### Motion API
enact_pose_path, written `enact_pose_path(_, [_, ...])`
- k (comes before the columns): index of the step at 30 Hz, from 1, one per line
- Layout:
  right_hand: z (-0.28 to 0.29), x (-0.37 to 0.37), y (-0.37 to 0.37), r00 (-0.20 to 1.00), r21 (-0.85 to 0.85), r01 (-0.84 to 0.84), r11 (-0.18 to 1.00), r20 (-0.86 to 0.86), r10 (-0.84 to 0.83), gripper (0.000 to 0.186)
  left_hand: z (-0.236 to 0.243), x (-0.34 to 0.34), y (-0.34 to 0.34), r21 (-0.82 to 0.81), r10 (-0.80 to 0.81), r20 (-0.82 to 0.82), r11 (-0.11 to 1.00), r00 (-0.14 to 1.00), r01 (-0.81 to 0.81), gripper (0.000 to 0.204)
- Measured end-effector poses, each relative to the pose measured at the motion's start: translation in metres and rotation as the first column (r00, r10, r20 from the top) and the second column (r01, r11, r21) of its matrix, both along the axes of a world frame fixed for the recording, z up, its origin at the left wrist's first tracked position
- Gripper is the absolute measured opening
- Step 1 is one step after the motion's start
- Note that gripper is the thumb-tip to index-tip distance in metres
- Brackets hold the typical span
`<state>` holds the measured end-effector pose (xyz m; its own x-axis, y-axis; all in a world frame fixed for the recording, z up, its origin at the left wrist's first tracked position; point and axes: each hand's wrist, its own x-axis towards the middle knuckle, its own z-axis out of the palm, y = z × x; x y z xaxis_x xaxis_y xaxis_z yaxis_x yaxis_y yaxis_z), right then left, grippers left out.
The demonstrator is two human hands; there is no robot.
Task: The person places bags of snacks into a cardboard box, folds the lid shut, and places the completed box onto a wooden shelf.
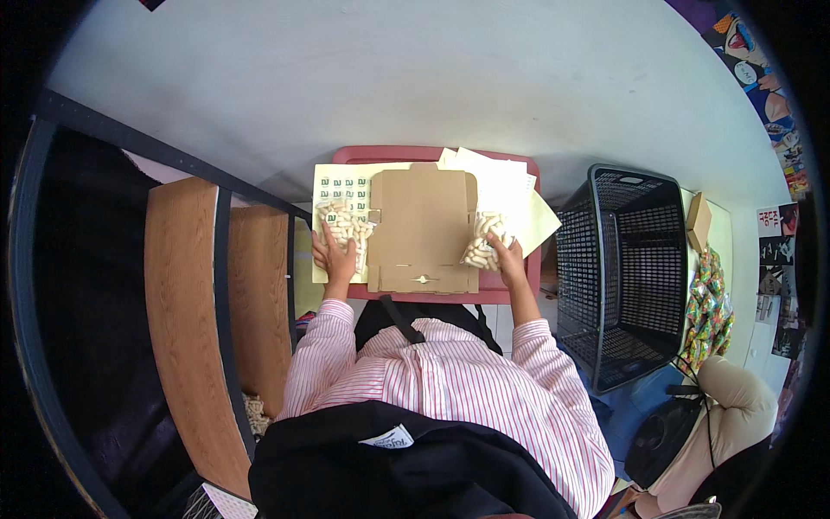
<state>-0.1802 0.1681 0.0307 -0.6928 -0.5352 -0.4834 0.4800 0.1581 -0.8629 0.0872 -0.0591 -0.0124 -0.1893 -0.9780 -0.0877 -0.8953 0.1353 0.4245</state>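
Note:
My left hand (335, 261) is closed around the lower left side of a clear bag of pale, capsule-shaped pieces (348, 227). This bag lies over a yellowish sheet of small printed stickers (341, 182). On the other side, my right hand (510, 257) pinches a second clear bag of the same pale pieces (481, 246) by its right side. Between the two bags lies a brown cardboard box (424, 216), unfolded, with a small pale mark or object near its front edge that I cannot make out.
A red low table (534, 285) carries the box and several loose white and yellowish sheets (494, 177). To the right stands a black plastic basket (596, 277), with colourful packets (709, 303) beyond it. Wooden shelves (181, 303) in a dark frame are at left, and a wall behind.

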Motion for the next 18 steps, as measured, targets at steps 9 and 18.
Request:
enact_pose_path(9, [-0.047,-0.079,0.015,0.951,0.241,-0.113,0.964,-0.255,0.175,0.051,0.008,-0.001,-0.042,0.195,-0.18,-0.13,0.959,0.975,0.203,0.089])
enact_pose_path(18, [-0.049,-0.093,-0.013,0.539,0.533,0.221,0.817,-0.765,0.353,0.061,-0.005,-0.001,-0.054,0.148,-0.02,-0.413,0.985,0.91,0.089,0.09])
